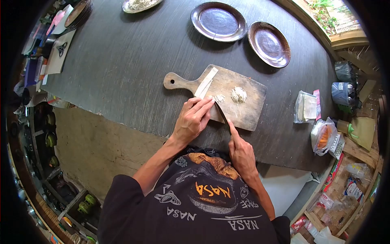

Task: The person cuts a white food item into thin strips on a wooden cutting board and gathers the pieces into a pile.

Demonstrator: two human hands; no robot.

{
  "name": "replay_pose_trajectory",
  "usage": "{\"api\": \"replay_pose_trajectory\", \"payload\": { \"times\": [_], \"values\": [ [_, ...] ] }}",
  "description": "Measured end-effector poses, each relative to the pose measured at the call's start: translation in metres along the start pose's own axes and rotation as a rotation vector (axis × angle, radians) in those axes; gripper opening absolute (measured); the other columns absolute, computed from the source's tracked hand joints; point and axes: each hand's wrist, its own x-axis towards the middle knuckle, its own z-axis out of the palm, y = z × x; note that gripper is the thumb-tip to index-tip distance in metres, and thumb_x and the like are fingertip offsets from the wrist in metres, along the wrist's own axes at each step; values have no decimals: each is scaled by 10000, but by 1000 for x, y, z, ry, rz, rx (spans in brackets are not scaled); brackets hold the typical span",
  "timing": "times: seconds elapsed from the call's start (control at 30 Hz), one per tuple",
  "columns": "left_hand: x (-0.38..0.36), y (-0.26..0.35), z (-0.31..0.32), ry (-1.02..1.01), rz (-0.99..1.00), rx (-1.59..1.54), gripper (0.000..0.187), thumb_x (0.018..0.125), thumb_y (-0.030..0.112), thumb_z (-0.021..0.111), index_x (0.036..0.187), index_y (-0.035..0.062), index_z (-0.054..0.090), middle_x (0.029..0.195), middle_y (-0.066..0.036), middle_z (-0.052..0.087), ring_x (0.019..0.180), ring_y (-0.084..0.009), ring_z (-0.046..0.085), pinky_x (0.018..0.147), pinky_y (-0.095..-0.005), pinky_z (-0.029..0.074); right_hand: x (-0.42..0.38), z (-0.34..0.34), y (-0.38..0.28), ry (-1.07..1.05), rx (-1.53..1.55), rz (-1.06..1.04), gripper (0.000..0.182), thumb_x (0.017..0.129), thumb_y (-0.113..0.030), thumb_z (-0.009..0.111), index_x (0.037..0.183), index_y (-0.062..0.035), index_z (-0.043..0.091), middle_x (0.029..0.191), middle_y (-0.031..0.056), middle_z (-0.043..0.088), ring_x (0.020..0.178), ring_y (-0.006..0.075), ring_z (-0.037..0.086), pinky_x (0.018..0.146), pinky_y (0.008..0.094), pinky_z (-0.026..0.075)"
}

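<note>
A wooden cutting board (250, 112) with a round-holed handle lies on the dark table in front of me. My left hand (191, 121) is closed, its bunched fingertips pressing down on long pale flat strips (207, 82) that reach toward the board's far edge. Wrapped around a knife (222, 112), my right hand (241, 153) rests at the board's near side. The dark blade runs up to my left fingertips. Beside the blade lie freshly cut thin shreds (219, 99), and a larger heap of pale shreds (239, 95) sits to their right.
Two dark oval plates, a larger one (218, 21) and a smaller one (269, 44), stand beyond the board. Another plate (139, 11) with shreds is at the far edge. Scissors (61, 49) lie far left. At right are a plastic package (305, 107) and a bag of carrots (324, 137).
</note>
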Motion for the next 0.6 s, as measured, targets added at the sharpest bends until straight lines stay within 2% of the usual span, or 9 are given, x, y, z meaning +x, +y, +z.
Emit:
{"api": "replay_pose_trajectory", "payload": {
  "times": [0.23, 0.5, 0.6],
  "values": [
    [-3, -3, 0, -10, 17, -9, 349, 880, 19, 749, 1229, 20, 744, 1300, -77, 736, 1120, -260, 646, 1015, -390, 513, 6, 10, 7, 35, 112, -46, 652, 1014, -55, 529, 1635, -183, 376, 809, 235, 644, 742, 437, 672, 701, 551, 521],
    [-2, -2, 0, -4, 6, 9, 348, 877, 13, 749, 1224, 13, 745, 1292, -79, 741, 1123, -263, 648, 1013, -390, 515, 12, 4, -6, 30, -21, -22, 678, 998, -60, 551, 1637, -200, 373, 806, 224, 664, 704, 436, 671, 671, 558, 526],
    [-4, -4, 1, -31, 25, 2, 383, 890, 45, 727, 1271, 10, 714, 1335, -78, 710, 1176, -263, 621, 1012, -395, 503, 5, 0, -3, -6, -16, 3, 683, 996, -63, 552, 1638, -206, 368, 814, 228, 663, 717, 438, 675, 679, 563, 526]
  ]
}}
